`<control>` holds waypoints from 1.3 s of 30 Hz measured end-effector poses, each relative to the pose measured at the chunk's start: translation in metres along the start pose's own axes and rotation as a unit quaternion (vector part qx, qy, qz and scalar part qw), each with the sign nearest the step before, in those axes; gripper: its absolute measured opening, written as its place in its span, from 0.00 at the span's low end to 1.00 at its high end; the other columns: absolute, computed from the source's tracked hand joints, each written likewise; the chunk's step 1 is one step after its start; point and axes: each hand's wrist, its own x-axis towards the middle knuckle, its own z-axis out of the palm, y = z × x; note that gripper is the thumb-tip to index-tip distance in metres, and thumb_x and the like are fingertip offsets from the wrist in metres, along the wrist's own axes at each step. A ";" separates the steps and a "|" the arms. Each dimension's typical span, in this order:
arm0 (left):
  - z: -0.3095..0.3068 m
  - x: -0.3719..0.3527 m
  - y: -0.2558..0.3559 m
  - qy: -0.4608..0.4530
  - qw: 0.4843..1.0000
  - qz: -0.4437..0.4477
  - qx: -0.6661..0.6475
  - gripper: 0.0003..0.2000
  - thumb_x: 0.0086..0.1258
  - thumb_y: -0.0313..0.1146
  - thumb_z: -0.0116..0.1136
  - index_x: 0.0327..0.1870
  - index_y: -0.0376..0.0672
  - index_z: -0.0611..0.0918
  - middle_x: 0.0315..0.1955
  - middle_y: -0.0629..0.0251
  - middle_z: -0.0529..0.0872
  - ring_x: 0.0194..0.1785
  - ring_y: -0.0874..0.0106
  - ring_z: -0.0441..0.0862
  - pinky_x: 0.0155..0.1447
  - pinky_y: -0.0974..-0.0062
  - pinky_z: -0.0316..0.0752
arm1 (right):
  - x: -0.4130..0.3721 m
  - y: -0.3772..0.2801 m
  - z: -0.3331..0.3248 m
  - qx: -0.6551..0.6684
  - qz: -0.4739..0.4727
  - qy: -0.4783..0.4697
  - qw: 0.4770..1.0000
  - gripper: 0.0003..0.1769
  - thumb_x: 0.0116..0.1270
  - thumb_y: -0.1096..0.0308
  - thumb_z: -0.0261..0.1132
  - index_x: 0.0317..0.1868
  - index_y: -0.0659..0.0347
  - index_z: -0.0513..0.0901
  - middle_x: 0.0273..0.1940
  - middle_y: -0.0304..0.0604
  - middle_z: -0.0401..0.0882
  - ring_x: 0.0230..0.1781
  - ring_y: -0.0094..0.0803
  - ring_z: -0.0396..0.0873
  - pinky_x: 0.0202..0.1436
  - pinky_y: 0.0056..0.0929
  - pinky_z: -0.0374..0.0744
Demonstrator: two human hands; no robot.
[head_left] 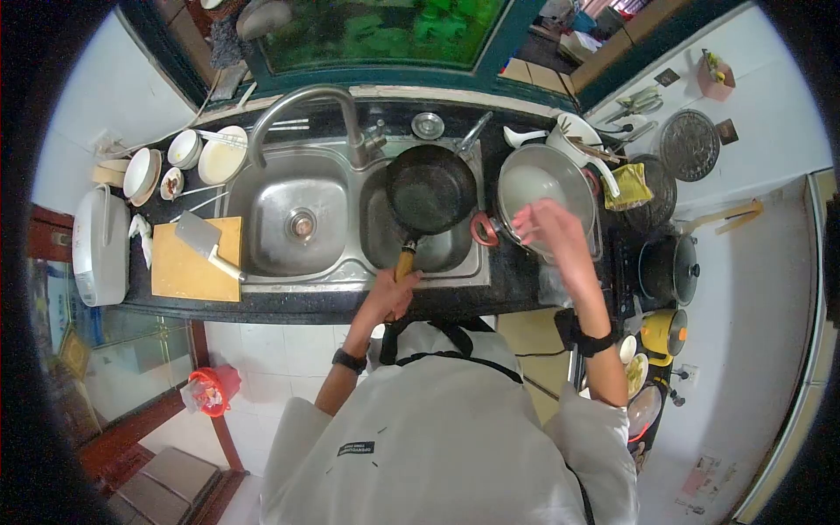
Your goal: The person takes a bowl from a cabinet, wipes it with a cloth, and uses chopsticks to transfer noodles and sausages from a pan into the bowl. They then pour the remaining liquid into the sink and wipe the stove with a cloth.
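My left hand (395, 296) is wrapped round the wooden handle of a black frying pan (430, 189). The pan is over the right basin (455, 255) of a steel double sink, its dark inside facing up. Above the near left part of a large metal pot (534, 179) is my right hand (544, 224), its fingers bent and partly blurred; whether they hold anything I cannot make out. Whitish contents show inside the pot, and its red side handle (484, 229) points toward the pan.
A cleaver (208, 245) lies on a wooden board (171, 278) left of the sink. Bowls (223, 157) stand behind it. The curved faucet (306, 94) arches over the left basin (297, 201). A black pot (668, 269) and a yellow pot (661, 332) sit at the right.
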 end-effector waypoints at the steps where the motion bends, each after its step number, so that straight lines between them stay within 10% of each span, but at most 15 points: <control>1: 0.002 -0.001 0.000 -0.003 1.000 -0.002 0.003 0.14 0.68 0.38 0.58 0.26 0.43 0.68 0.09 0.75 0.64 0.08 0.81 0.62 0.11 0.80 0.55 | 0.003 0.007 -0.002 -0.013 -0.002 -0.013 1.000 0.17 0.73 0.58 0.51 0.40 0.64 0.79 0.36 0.38 0.80 0.36 0.22 0.77 0.41 0.22 0.75; 39: 0.037 -0.006 -0.006 0.017 0.991 0.023 -0.129 0.07 0.68 0.29 0.51 0.28 0.42 0.71 0.10 0.76 0.63 0.08 0.83 0.59 0.10 0.81 0.53 | 0.055 -0.082 -0.058 -0.103 -0.178 0.034 0.978 0.17 0.64 0.62 0.52 0.20 0.65 0.73 0.18 0.35 0.69 0.21 0.20 0.65 0.25 0.23 0.65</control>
